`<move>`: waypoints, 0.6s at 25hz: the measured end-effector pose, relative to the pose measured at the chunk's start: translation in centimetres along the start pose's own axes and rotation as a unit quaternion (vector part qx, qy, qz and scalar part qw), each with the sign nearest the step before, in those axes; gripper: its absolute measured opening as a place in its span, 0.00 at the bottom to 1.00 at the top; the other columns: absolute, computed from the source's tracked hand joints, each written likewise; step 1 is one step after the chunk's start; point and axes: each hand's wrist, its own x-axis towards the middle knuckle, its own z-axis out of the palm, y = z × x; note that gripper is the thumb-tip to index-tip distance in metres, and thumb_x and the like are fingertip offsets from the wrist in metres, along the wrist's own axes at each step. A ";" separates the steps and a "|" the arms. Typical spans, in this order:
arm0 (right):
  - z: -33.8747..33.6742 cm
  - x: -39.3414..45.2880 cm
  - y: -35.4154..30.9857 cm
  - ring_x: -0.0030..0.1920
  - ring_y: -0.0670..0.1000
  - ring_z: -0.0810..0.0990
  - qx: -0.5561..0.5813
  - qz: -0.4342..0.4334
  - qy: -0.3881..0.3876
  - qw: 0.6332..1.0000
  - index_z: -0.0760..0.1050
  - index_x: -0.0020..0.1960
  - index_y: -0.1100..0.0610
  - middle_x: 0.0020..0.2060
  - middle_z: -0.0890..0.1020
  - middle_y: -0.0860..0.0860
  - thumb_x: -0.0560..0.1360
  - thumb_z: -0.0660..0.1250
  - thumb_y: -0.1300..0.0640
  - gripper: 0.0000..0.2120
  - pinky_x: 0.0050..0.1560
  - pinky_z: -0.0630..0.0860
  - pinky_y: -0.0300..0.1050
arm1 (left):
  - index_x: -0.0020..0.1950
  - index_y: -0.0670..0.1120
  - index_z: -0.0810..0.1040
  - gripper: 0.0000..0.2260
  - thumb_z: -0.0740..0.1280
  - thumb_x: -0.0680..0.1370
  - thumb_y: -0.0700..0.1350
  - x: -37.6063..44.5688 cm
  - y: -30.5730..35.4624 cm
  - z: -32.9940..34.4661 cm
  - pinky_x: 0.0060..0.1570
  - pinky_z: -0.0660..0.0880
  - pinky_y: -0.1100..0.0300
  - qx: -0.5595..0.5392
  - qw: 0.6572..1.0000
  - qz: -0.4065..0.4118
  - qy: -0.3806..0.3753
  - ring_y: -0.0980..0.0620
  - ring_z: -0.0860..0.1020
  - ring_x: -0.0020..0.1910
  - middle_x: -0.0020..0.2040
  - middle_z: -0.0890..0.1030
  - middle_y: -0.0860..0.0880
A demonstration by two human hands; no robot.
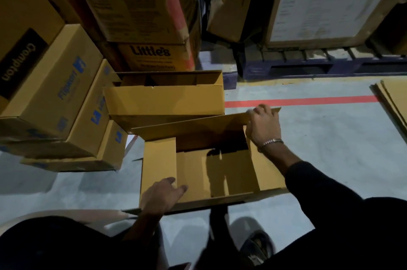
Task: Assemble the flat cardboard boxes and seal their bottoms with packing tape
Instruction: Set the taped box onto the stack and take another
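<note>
Both hands work the open-topped yellow-brown cardboard box standing on the grey concrete floor by the person's feet. Gripping the far long flap's corner, the right hand seems to steady it, while the left hand rests flat-fingered on the near-left flap, likely to square the walls. A finished plain yellow-brown box sits just behind.

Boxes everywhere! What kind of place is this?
Probably a warehouse or packing area. Printed cartons are stacked high, a big labelled box sits on a pallet, and a red line marks the concrete floor. Flat cardboard waits nearby while a person opens up a new box.
</note>
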 end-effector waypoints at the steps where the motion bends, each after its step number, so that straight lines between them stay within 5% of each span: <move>1: -0.5 1.8 0.1 0.73 0.59 0.67 0.002 0.009 0.012 1.000 0.72 0.71 0.52 0.69 0.75 0.56 0.77 0.70 0.56 0.24 0.66 0.71 0.60 | 0.73 0.57 0.75 0.36 0.61 0.73 0.76 0.5 -0.1 0.0 0.61 0.77 0.51 -0.001 1.000 0.009 -0.009 0.48 0.80 0.63 0.65 0.83 0.53; 3: -0.9 4.4 0.6 0.74 0.59 0.66 0.007 0.026 -0.100 0.995 0.65 0.77 0.49 0.72 0.71 0.56 0.74 0.74 0.55 0.34 0.69 0.67 0.62 | 0.70 0.56 0.78 0.36 0.58 0.72 0.78 1.5 -0.1 -0.2 0.59 0.78 0.51 0.004 1.000 0.025 -0.013 0.48 0.81 0.59 0.61 0.84 0.53; 5: -1.4 5.2 0.8 0.67 0.57 0.73 -0.015 0.008 -0.272 0.962 0.67 0.75 0.46 0.64 0.78 0.52 0.76 0.72 0.51 0.29 0.68 0.65 0.61 | 0.66 0.56 0.81 0.36 0.55 0.72 0.79 2.3 0.2 -0.5 0.56 0.79 0.52 0.000 0.999 0.031 0.032 0.48 0.81 0.55 0.57 0.85 0.53; 8: -1.2 3.8 0.8 0.58 0.56 0.78 -0.046 -0.038 -0.294 0.954 0.73 0.68 0.45 0.56 0.81 0.50 0.76 0.70 0.50 0.21 0.63 0.72 0.58 | 0.61 0.56 0.82 0.32 0.53 0.75 0.75 3.4 0.8 -0.8 0.48 0.79 0.54 -0.011 0.989 0.033 0.142 0.46 0.82 0.49 0.50 0.86 0.51; 10: 0.4 2.2 1.0 0.63 0.57 0.77 -0.025 -0.062 -0.329 0.942 0.70 0.72 0.46 0.65 0.79 0.52 0.75 0.72 0.45 0.27 0.64 0.76 0.57 | 0.56 0.55 0.84 0.28 0.53 0.78 0.72 4.1 1.3 -0.9 0.43 0.78 0.56 -0.024 0.978 0.047 0.200 0.46 0.82 0.44 0.45 0.86 0.51; 13: 3.7 -1.6 1.6 0.83 0.58 0.48 0.014 -0.053 -0.427 0.903 0.45 0.84 0.44 0.84 0.47 0.51 0.70 0.61 0.20 0.53 0.80 0.52 0.64 | 0.40 0.50 0.84 0.24 0.56 0.80 0.63 4.4 1.4 -0.1 0.31 0.67 0.59 -0.041 0.957 0.097 0.272 0.50 0.76 0.31 0.32 0.79 0.53; 15: 5.2 -3.0 1.8 0.83 0.55 0.39 0.042 -0.031 -0.412 0.910 0.39 0.84 0.42 0.83 0.39 0.49 0.68 0.48 0.15 0.54 0.80 0.44 0.65 | 0.32 0.49 0.78 0.21 0.59 0.80 0.56 4.2 1.4 0.1 0.29 0.59 0.59 -0.056 0.938 0.131 0.314 0.51 0.72 0.28 0.29 0.73 0.53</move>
